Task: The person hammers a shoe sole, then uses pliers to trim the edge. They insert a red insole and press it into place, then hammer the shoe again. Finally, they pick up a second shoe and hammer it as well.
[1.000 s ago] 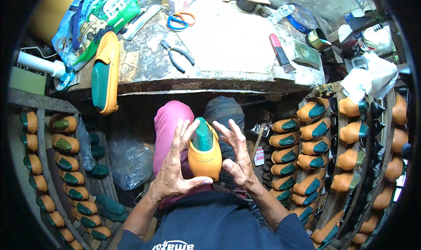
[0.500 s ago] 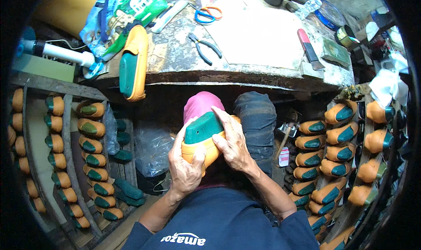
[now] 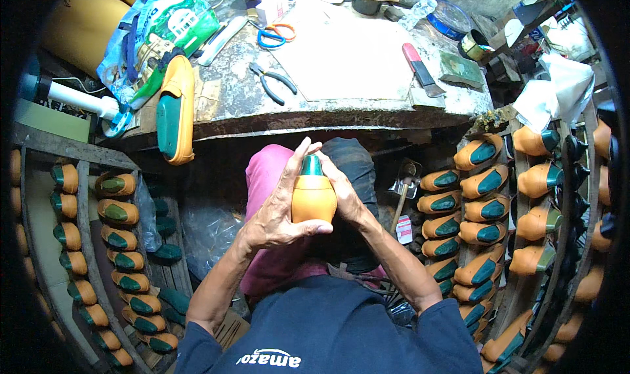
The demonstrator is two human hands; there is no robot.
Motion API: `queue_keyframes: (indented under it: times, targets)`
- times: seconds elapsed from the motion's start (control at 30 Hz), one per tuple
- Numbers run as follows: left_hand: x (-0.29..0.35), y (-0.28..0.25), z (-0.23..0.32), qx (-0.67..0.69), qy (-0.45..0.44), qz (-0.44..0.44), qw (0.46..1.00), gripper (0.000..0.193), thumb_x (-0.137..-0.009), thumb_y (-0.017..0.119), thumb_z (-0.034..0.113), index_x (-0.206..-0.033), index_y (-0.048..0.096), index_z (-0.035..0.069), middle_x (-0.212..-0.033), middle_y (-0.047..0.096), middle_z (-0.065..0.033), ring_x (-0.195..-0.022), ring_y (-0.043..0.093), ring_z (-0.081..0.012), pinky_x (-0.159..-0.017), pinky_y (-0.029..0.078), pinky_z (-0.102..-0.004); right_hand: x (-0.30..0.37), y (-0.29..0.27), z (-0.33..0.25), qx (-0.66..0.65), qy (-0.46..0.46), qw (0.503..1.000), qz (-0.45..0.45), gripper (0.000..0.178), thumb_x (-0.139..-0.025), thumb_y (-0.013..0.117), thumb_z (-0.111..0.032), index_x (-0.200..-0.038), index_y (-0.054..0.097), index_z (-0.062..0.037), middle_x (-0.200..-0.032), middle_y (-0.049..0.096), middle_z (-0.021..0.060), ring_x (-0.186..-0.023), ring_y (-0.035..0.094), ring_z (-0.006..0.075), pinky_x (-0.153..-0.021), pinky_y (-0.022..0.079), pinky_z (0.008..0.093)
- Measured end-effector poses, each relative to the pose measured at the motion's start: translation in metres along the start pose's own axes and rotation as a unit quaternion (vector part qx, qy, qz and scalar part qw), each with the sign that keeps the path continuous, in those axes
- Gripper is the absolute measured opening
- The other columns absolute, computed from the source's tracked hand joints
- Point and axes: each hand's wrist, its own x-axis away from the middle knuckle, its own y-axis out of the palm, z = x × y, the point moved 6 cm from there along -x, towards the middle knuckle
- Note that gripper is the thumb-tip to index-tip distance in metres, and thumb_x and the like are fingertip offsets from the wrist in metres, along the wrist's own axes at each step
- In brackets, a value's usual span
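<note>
Between my palms, above my lap, is a tan shoe upper (image 3: pixel 314 200) fitted over a green shoe last (image 3: pixel 311 165). The rounded tan end faces me and the green part points away. My left hand (image 3: pixel 283 203) wraps its left side, thumb laid across the lower tan edge. Along the other side, my right hand (image 3: pixel 344 191) presses with its fingers stretched toward the green top. The fingertips of both hands come close together beyond the last. Another tan shoe on a green last (image 3: pixel 176 111) lies over the bench's front edge at the left.
On the workbench (image 3: pixel 230 121) lie pliers (image 3: pixel 273 83), scissors (image 3: pixel 275 35), a red-handled knife (image 3: pixel 422 70) and a sharpening-stone-like green block (image 3: pixel 461 69). Wooden racks holding several lasted shoes flank me, left (image 3: pixel 120 212) and right (image 3: pixel 489 210). A hammer (image 3: pixel 401 207) rests beside my right knee.
The shoe has been turned so its rounded tan end faces me, and both hands have shifted to its sides. The whole view has swung a little to the right.
</note>
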Motion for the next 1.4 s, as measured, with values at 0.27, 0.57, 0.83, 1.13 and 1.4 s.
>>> queue_keyframes:
  times: [0.27, 0.57, 0.83, 1.13, 1.4]
  targets:
    - [0.006, -0.007, -0.010, 0.015, -0.020, 0.086, 0.996, 0.161, -0.072, 0.111, 0.028, -0.184, -0.003, 0.007, -0.172, 0.045, -0.0234, -0.159, 0.049, -0.0376, -0.134, 0.040, -0.0503, 0.009, -0.008, -0.120, 0.308, -0.212, 0.927, -0.035, 0.078, -0.118, 0.052, -0.054, -0.171, 0.046, 0.0026, -0.173, 0.052, 0.0257, -0.163, 0.047, 0.0405, -0.137, 0.032, 0.0490]
    - [0.021, 0.013, -0.023, 0.045, -0.084, 0.040, 0.995, 0.155, -0.073, 0.105, 0.024, -0.182, -0.002, -0.001, -0.174, 0.045, -0.0222, -0.158, 0.052, -0.0400, -0.136, 0.038, -0.0500, 0.044, 0.041, -0.155, 0.578, -0.353, 0.579, -0.453, 0.098, -0.106, 0.061, -0.070, -0.178, 0.038, -0.0084, -0.189, 0.028, 0.0168, -0.175, 0.027, 0.0347, -0.142, 0.014, 0.0683]
    - [0.027, 0.016, -0.025, 0.049, -0.036, 0.062, 0.996, 0.158, -0.072, 0.104, 0.024, -0.182, -0.006, -0.001, -0.174, 0.049, -0.0246, -0.160, 0.051, -0.0417, -0.136, 0.037, -0.0511, 0.043, 0.044, -0.150, 0.609, -0.349, 0.502, -0.505, 0.092, -0.108, 0.057, -0.069, -0.176, 0.040, -0.0086, -0.188, 0.029, 0.0176, -0.174, 0.028, 0.0336, -0.140, 0.019, 0.0708]
    - [0.021, 0.014, -0.030, -0.029, -0.039, 0.066, 0.997, 0.151, -0.071, 0.102, 0.026, -0.183, 0.003, 0.000, -0.174, 0.049, -0.0228, -0.163, 0.046, -0.0440, -0.137, 0.033, -0.0545, 0.032, 0.044, -0.162, 0.576, -0.361, 0.533, -0.504, 0.094, -0.106, 0.058, -0.066, -0.174, 0.040, -0.0051, -0.188, 0.026, 0.0213, -0.175, 0.025, 0.0385, -0.140, 0.016, 0.0714]
    - [-0.018, -0.002, -0.029, -0.032, -0.062, 0.079, 0.994, 0.152, -0.067, 0.109, 0.035, -0.179, 0.014, -0.004, -0.154, 0.066, -0.0211, -0.128, 0.075, -0.0362, -0.110, 0.062, -0.0438, 0.029, 0.017, -0.178, 0.583, -0.263, 0.568, -0.518, 0.098, -0.107, 0.059, -0.070, -0.179, 0.034, -0.0101, -0.189, 0.027, 0.0145, -0.175, 0.026, 0.0336, -0.140, 0.015, 0.0726]
